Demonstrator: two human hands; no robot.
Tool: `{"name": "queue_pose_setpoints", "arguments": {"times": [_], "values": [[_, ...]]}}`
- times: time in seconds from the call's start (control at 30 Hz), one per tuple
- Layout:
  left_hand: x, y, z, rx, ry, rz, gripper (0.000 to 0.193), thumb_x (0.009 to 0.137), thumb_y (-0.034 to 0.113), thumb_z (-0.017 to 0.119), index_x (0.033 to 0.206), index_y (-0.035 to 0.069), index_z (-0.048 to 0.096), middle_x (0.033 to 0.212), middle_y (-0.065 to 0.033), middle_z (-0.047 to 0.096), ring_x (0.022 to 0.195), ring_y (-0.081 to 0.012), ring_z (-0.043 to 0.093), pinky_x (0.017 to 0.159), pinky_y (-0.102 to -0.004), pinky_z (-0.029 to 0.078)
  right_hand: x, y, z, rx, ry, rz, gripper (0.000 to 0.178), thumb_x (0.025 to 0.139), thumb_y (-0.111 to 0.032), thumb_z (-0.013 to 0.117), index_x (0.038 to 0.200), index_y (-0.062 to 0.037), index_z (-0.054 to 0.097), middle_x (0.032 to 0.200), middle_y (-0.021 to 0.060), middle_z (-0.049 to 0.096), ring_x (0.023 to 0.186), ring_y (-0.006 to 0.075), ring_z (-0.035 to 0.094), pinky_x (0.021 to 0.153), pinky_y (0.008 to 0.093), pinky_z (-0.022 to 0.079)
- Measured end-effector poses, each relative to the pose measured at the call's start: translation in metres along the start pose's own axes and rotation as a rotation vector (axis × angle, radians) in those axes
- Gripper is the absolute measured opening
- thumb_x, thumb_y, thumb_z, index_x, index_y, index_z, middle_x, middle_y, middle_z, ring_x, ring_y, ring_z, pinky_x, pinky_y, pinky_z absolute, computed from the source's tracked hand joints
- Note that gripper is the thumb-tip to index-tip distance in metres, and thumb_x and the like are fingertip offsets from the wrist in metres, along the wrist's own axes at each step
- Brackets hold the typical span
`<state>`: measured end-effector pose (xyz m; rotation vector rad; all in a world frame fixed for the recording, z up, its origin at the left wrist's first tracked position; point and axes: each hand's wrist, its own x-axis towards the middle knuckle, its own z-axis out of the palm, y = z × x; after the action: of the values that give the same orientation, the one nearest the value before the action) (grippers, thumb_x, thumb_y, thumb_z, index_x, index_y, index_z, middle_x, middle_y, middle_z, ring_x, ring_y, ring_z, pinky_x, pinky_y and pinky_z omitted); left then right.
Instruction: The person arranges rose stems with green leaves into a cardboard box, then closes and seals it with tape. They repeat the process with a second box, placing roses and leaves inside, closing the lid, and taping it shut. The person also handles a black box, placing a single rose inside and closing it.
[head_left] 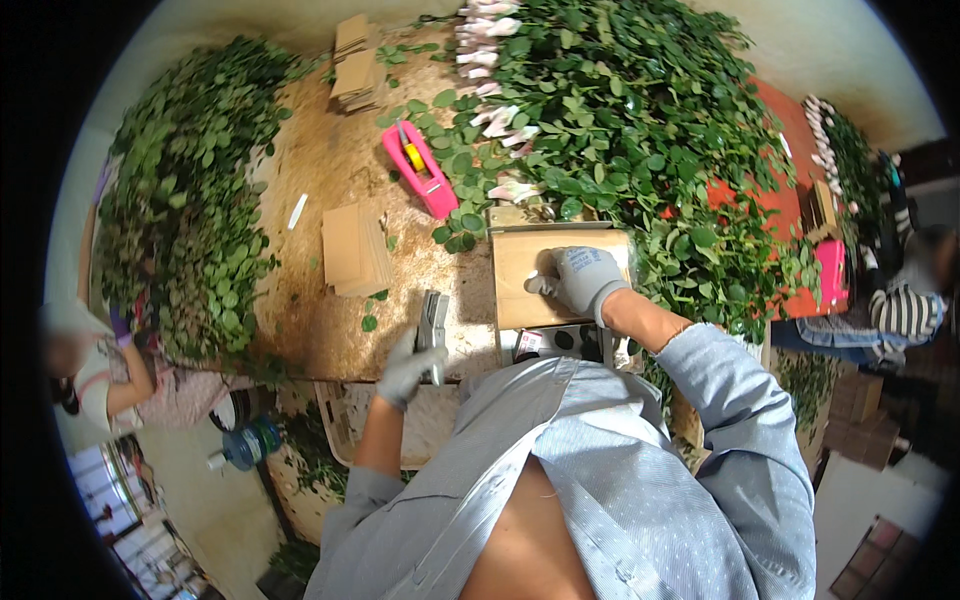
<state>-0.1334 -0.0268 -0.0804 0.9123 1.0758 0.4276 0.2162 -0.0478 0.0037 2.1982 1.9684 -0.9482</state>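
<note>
My left hand [402,371], in a grey glove, is closed around a grey metal stapler [433,325] held upright over the table's near edge. My right hand [583,280], gloved the same way, rests on a brown cardboard sheet [520,255], thumb stretched out to the left. Its other fingers are bent down and partly hidden. The cardboard lies in a shallow metal-edged frame [496,300] close to my body. Dark round shapes on a pale surface show below the cardboard's near edge.
Leafy stems with pale wrapped heads [620,110] pile up beyond the frame; another green heap [190,200] covers the left side. A pink tape dispenser [420,170] and cardboard stacks [355,250] lie mid-table. One person [120,370] is at left, another [905,290] at right.
</note>
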Motion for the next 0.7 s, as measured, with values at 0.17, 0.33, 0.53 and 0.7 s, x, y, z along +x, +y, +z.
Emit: {"name": "queue_pose_setpoints", "arguments": {"times": [0.17,0.33,0.53,0.7], "values": [[-0.03,0.036,0.029,0.051,-0.341,0.012,0.067,0.073,0.004,0.085,0.134,-0.002,0.057,0.096,-0.0021,0.066,0.083,-0.0121,0.064,0.074,-0.0275,0.054,0.006,0.001,0.01,0.0,0.013,0.07,0.031,0.087,-0.038,0.07,0.105,-0.0133,0.074,0.104,0.0149,0.076,0.099,0.0349,0.072,0.084,0.0452,0.056],[-0.019,0.072,0.029,-0.004,-0.609,-0.053,0.064,0.078,0.014,0.086,0.132,-0.003,0.058,0.11,-0.0083,0.07,0.099,-0.0163,0.067,0.093,-0.0333,0.054,0.005,-0.004,-0.001,0.002,-0.035,0.115,0.031,0.086,-0.038,0.071,0.104,-0.0132,0.076,0.103,0.0162,0.076,0.099,0.0353,0.072,0.084,0.0453,0.057],[0.023,0.086,0.017,0.358,-0.609,-0.015,0.042,0.089,0.011,0.076,0.123,0.001,0.055,0.103,-0.0081,0.067,0.093,-0.0197,0.067,0.089,-0.0382,0.057,0.003,-0.016,-0.012,-0.044,-0.074,0.128,0.033,0.086,-0.04,0.072,0.102,-0.0123,0.077,0.102,0.016,0.076,0.098,0.0362,0.072,0.084,0.0452,0.057],[0.067,0.083,-0.003,0.771,-0.549,0.039,0.035,0.085,0.024,0.076,0.108,0.003,0.061,0.091,-0.0078,0.065,0.083,-0.0171,0.061,0.074,-0.0344,0.051,0.004,-0.013,-0.011,0.01,-0.079,0.151,0.034,0.087,-0.041,0.071,0.102,-0.0113,0.078,0.102,0.0164,0.076,0.098,0.0363,0.072,0.083,0.0452,0.057]]}}
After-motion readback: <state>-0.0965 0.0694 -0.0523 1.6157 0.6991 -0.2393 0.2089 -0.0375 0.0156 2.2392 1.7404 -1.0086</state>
